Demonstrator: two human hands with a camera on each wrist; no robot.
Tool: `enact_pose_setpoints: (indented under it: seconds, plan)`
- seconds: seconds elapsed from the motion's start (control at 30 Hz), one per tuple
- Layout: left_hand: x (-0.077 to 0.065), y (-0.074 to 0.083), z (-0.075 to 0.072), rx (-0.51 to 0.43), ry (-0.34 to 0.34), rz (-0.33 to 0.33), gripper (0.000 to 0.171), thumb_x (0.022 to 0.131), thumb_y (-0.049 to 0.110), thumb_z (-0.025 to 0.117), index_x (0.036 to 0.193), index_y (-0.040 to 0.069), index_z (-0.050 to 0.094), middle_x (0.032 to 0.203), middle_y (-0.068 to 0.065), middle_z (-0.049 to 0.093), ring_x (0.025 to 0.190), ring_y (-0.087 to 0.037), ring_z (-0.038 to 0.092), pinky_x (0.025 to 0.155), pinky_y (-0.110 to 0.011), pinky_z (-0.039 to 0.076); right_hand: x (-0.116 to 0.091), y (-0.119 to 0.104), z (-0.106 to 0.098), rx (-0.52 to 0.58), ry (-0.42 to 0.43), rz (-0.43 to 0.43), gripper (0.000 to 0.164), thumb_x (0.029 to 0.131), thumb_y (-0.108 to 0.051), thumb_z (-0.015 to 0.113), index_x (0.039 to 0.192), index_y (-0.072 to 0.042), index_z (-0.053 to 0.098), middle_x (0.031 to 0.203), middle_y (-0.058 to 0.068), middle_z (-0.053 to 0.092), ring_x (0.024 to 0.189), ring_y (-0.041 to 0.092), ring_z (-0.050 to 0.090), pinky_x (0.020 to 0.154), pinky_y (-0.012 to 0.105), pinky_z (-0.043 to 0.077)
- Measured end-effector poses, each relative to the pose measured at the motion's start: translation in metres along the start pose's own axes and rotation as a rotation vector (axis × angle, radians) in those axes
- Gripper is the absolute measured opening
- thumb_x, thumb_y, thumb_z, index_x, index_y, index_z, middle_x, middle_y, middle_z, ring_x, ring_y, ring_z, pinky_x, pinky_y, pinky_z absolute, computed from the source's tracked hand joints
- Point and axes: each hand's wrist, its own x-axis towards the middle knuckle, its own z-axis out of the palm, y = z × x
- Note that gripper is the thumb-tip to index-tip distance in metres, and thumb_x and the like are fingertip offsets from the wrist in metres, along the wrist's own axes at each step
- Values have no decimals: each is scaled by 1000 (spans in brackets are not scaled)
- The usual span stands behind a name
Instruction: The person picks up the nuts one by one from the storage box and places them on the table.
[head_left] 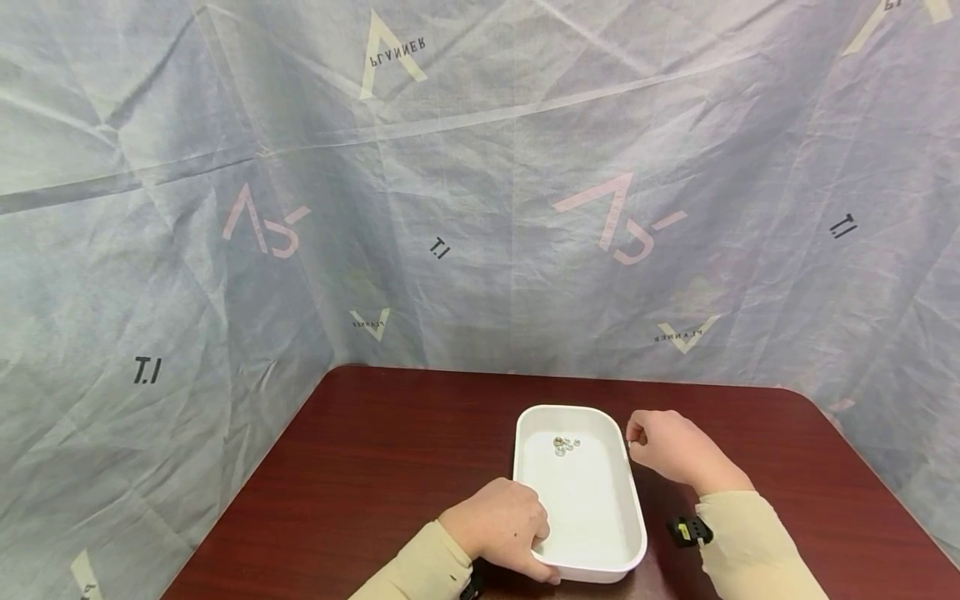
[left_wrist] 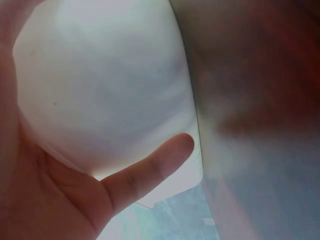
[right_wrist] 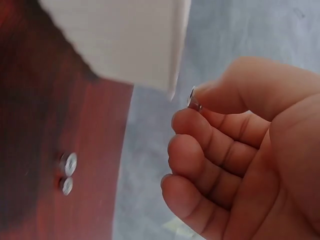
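A white rectangular tray (head_left: 581, 508) lies on the table with several small metal nuts (head_left: 560, 451) grouped in its far end. My left hand (head_left: 498, 521) grips the tray at the near left corner, its fingers bent over the rim. In the left wrist view the thumb (left_wrist: 155, 170) lies along the outside wall. Just beyond the tray's right rim, my right hand (head_left: 678, 446) pinches a small shiny metal nut (right_wrist: 193, 100) between thumb and index finger. The other right fingers are curled, and the nut is close to the tray's edge in the right wrist view.
Two more small metal nuts (right_wrist: 68, 167) sit on the dark red table (head_left: 405, 450), outside the tray. A grey printed cloth (head_left: 480, 208) hangs behind the table and along its sides. A small black device (head_left: 690, 531) is on the right wrist.
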Motion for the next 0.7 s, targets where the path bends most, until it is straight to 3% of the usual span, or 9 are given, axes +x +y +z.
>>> enact_pose_setpoints:
  seconds: [0.3, 0.7]
  plan:
    - [-1, 0, 1, 12, 5, 1, 58, 79, 75, 65, 48, 30, 44, 50, 19, 37, 50, 1, 34, 46, -19, 30, -8, 38, 9, 19, 6, 46, 8, 85, -13, 69, 88, -14, 62, 77, -3, 57, 68, 14, 52, 64, 39, 44]
    - [-1, 2, -3, 43, 22, -11, 59, 77, 76, 65, 47, 31, 43, 49, 19, 37, 50, 0, 36, 46, -21, 30, -13, 70, 22, 62, 15, 100, 9, 86, -13, 69, 88, -12, 60, 75, -2, 57, 67, 15, 52, 65, 38, 44]
